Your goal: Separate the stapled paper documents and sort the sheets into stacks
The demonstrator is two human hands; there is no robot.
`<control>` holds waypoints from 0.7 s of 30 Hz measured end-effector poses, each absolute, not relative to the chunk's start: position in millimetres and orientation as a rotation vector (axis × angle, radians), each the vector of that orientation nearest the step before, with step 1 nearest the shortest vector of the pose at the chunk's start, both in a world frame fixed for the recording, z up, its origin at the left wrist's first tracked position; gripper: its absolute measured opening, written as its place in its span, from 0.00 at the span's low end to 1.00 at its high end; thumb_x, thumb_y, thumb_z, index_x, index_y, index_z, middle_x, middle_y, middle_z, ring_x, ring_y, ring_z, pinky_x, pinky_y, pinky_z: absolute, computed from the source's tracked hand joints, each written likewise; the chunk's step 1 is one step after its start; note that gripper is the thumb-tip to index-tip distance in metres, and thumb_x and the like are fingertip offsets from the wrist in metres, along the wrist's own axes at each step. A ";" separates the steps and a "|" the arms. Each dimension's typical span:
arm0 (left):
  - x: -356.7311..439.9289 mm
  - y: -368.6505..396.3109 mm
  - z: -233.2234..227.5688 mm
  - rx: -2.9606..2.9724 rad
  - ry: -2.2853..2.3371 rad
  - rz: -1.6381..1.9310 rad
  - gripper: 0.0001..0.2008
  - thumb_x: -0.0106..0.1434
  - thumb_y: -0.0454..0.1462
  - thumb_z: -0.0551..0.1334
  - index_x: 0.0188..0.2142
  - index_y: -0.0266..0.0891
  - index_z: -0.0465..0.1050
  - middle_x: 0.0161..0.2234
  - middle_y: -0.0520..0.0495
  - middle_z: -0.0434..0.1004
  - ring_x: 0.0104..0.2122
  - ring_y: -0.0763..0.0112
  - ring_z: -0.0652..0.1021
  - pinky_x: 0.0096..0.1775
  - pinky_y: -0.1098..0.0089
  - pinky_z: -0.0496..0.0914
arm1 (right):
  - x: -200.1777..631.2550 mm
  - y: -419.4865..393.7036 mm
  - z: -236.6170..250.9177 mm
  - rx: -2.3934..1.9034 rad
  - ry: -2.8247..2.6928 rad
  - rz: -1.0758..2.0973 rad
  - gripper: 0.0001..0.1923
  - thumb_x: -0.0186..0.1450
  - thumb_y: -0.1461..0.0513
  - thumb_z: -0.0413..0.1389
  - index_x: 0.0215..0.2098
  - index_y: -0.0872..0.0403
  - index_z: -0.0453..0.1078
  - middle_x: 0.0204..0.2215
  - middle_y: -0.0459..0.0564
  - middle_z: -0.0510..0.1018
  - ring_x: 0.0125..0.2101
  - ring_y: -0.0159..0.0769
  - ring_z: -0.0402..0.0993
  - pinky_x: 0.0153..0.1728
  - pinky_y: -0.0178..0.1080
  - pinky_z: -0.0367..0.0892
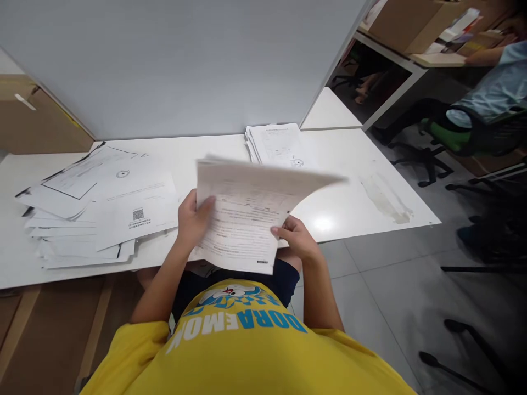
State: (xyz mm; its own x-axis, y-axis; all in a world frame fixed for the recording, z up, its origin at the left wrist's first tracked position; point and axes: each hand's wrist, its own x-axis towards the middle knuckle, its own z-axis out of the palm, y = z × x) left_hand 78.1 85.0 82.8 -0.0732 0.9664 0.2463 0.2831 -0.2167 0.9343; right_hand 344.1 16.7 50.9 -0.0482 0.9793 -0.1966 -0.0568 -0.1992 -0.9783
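1. Between both hands, over the near edge of the white table [337, 214], a sheaf of printed papers [247, 219] is held up, its top sheets curling away.
2. Left hand [192, 219] is closed on the sheaf's left edge, thumb on top.
3. Right hand [297, 237] pinches its lower right edge.
4. Beyond the left hand lies a loose spread of papers [102, 208]; beyond the right, a neat stack [280, 144].
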 end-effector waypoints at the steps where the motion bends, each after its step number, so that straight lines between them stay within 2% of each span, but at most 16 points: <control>1: 84.0 88.0 89.0 1.580 1.364 1.297 0.16 0.63 0.48 0.63 0.45 0.41 0.75 0.40 0.46 0.82 0.40 0.62 0.80 0.39 0.66 0.76 | 350.3 14.4 49.4 -1.262 -1.066 1.565 0.21 0.52 0.49 0.68 0.39 0.52 0.77 0.33 0.51 0.83 0.34 0.46 0.80 0.37 0.48 0.76; 3: 97.3 94.5 96.1 1.669 1.344 1.206 0.14 0.65 0.46 0.62 0.46 0.42 0.75 0.41 0.48 0.82 0.40 0.63 0.80 0.40 0.66 0.76 | 358.9 5.0 42.6 -1.264 -1.048 1.713 0.21 0.51 0.49 0.69 0.36 0.53 0.78 0.29 0.51 0.83 0.32 0.45 0.80 0.36 0.48 0.76; 6: 117.3 106.8 97.8 1.796 1.255 1.035 0.14 0.66 0.43 0.60 0.48 0.44 0.76 0.44 0.49 0.82 0.43 0.64 0.80 0.42 0.67 0.76 | 361.8 -14.9 30.3 -1.313 -1.021 1.705 0.20 0.50 0.50 0.70 0.38 0.51 0.80 0.28 0.50 0.84 0.37 0.48 0.81 0.41 0.50 0.76; 10: 128.1 130.6 100.5 1.956 1.183 0.944 0.15 0.66 0.40 0.58 0.51 0.45 0.74 0.44 0.50 0.82 0.43 0.67 0.80 0.43 0.68 0.74 | 356.8 -30.5 25.3 -1.488 -0.918 1.407 0.24 0.50 0.54 0.70 0.44 0.51 0.79 0.38 0.52 0.85 0.51 0.52 0.77 0.55 0.54 0.71; 12: 122.8 143.9 100.1 2.048 1.231 0.938 0.17 0.66 0.39 0.57 0.53 0.44 0.73 0.43 0.50 0.81 0.43 0.67 0.80 0.44 0.67 0.73 | 355.2 -29.6 24.7 -1.564 -0.846 1.262 0.26 0.51 0.55 0.68 0.48 0.52 0.78 0.42 0.53 0.84 0.53 0.53 0.76 0.59 0.54 0.67; 18: 94.8 163.5 62.7 2.384 1.373 0.570 0.22 0.70 0.44 0.51 0.59 0.38 0.68 0.57 0.41 0.74 0.58 0.55 0.71 0.56 0.55 0.68 | 348.8 -8.0 -0.3 -1.541 -0.638 1.049 0.31 0.54 0.55 0.63 0.56 0.54 0.72 0.49 0.54 0.82 0.57 0.51 0.73 0.58 0.52 0.70; 21: 91.0 162.4 37.5 2.579 1.349 0.419 0.22 0.71 0.41 0.48 0.57 0.34 0.69 0.56 0.36 0.74 0.56 0.53 0.72 0.55 0.53 0.67 | 341.7 1.4 -16.1 -1.575 -0.610 1.026 0.31 0.54 0.56 0.62 0.57 0.53 0.71 0.49 0.52 0.81 0.57 0.49 0.73 0.56 0.49 0.73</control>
